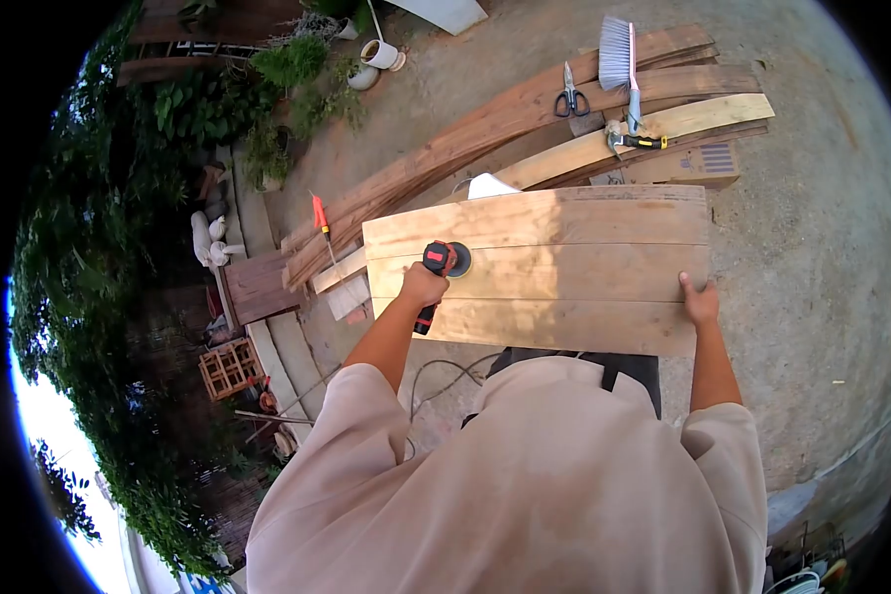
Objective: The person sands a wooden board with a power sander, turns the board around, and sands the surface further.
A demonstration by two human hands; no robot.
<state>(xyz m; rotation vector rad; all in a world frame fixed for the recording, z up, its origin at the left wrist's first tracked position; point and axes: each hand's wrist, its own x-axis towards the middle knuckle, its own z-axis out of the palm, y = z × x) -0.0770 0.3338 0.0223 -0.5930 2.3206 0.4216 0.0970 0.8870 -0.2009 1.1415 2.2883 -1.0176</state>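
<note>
Probably stiff and fairly heavy, the panel (584, 269) suits an edge hold; the right hand (702, 303), half-curled, grips its end, the left hand (425, 284) wraps the sander's (436, 257) handle.

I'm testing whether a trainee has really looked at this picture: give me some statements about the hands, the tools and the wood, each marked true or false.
1. The left hand holds the power tool. True.
2. The right hand holds the scissors. False: the right hand is at the edge of the wooden panel.
3. The brush has pale bristles. True.
4. The hammer lies on the panel. False: the hammer lies beyond it.
</note>
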